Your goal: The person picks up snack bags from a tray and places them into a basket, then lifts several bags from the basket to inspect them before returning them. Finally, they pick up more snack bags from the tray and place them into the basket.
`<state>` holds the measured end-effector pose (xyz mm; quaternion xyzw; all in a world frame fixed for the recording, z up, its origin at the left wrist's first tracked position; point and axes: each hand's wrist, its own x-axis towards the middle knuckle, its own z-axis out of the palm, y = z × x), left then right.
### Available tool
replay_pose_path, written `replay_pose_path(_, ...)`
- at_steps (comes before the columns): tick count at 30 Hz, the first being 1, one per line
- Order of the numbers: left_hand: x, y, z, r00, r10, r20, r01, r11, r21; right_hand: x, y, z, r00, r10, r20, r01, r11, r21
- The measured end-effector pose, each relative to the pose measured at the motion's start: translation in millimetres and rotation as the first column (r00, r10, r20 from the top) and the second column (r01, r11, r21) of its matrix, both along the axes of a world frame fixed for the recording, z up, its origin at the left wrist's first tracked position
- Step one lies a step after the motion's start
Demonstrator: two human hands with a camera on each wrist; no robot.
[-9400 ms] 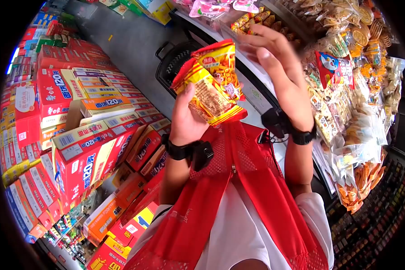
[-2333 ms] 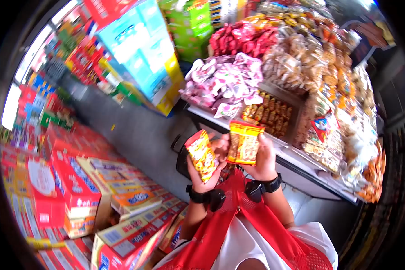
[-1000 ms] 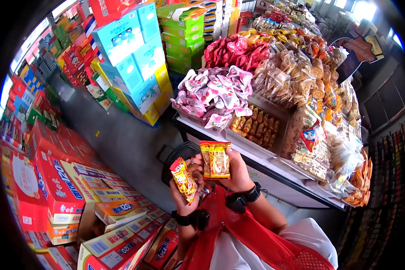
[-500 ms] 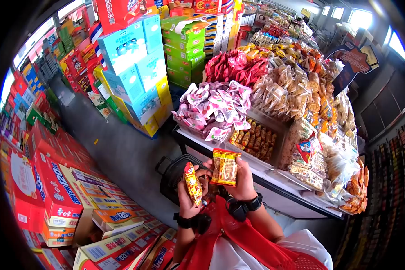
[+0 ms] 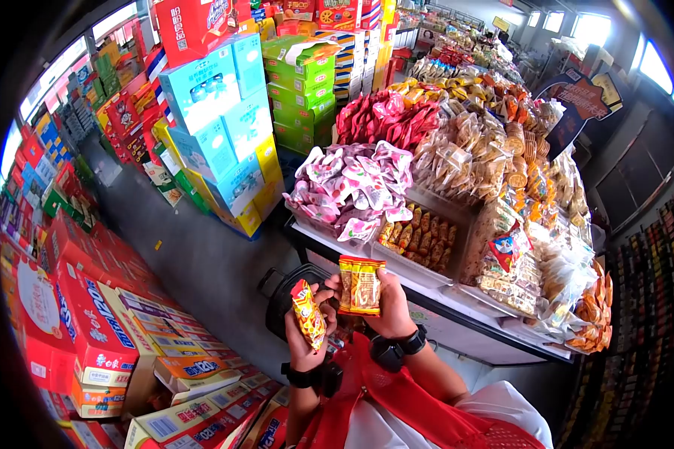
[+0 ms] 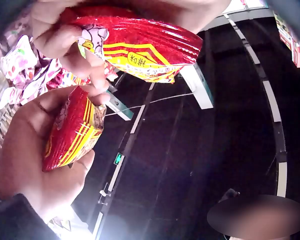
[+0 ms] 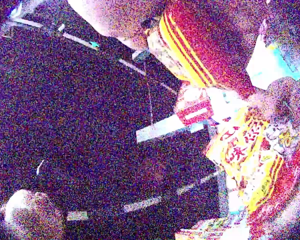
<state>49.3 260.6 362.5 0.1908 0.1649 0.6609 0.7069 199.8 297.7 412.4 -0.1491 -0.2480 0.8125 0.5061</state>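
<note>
My left hand (image 5: 301, 350) holds a red-and-yellow snack packet (image 5: 308, 314) tilted, its printed front facing up. To its right, my right hand (image 5: 397, 308) grips a second red-and-yellow snack packet (image 5: 362, 287) at its side, with the panel of small print showing. Left-hand fingers reach across to this second packet's left edge. In the left wrist view the left hand's packet (image 6: 145, 47) spans the top, and the right hand's packet (image 6: 72, 132) is below it. The grainy right wrist view shows both the right packet (image 7: 190, 45) and the left packet (image 7: 245, 150).
A black basket (image 5: 273, 288) stands on the floor behind the hands. On the right, a display table (image 5: 457, 314) bears heaped bagged snacks and a tray of small wrapped pieces (image 5: 423, 236). Red noodle cartons (image 5: 90, 322) crowd the left; blue boxes (image 5: 210, 120) are stacked ahead.
Earliest, both packets were in my left hand and my right hand was open beside them; now each hand holds one. Over the last half second, both hands have shifted slightly left in view.
</note>
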Motion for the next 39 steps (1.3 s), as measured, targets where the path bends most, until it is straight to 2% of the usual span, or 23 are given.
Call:
replay_pose_path(7,-4,-6,5,0.999,-0.039,0.004,0.039,0.997,-0.072,-3,-3,2,0.996,0.019,-0.082,-0.019,1.000,0.010)
replay_pose_path(9,-6,-7,8,1.000,-0.022,-0.023,0.020,0.998,-0.053,-7,-5,7,0.998,-0.054,-0.008,0.054,0.997,-0.050)
replay_pose_path(17,-8,-11,-1,0.999,0.034,0.012,-0.033,0.999,-0.031,-9,-7,-2,0.997,-0.046,0.056,0.048,0.998,-0.043)
replay_pose_path(22,-9,-14,-3,0.997,0.076,-0.021,-0.076,0.997,-0.008,-6,-7,-2,0.999,0.021,0.039,-0.020,0.999,-0.047)
replay_pose_path(29,-9,-13,-4,0.999,0.043,-0.015,-0.044,0.997,-0.064,-6,-7,-4,0.997,0.024,0.068,-0.021,0.999,-0.041)
replay_pose_path(35,-6,-13,0,0.997,0.039,-0.070,-0.045,0.996,-0.082,-3,-8,-5,0.983,-0.001,0.184,0.003,1.000,-0.011)
replay_pose_path(39,-7,-11,-4,0.996,0.020,-0.083,-0.026,0.996,-0.080,-3,-9,-6,0.988,0.001,0.155,0.003,1.000,-0.023)
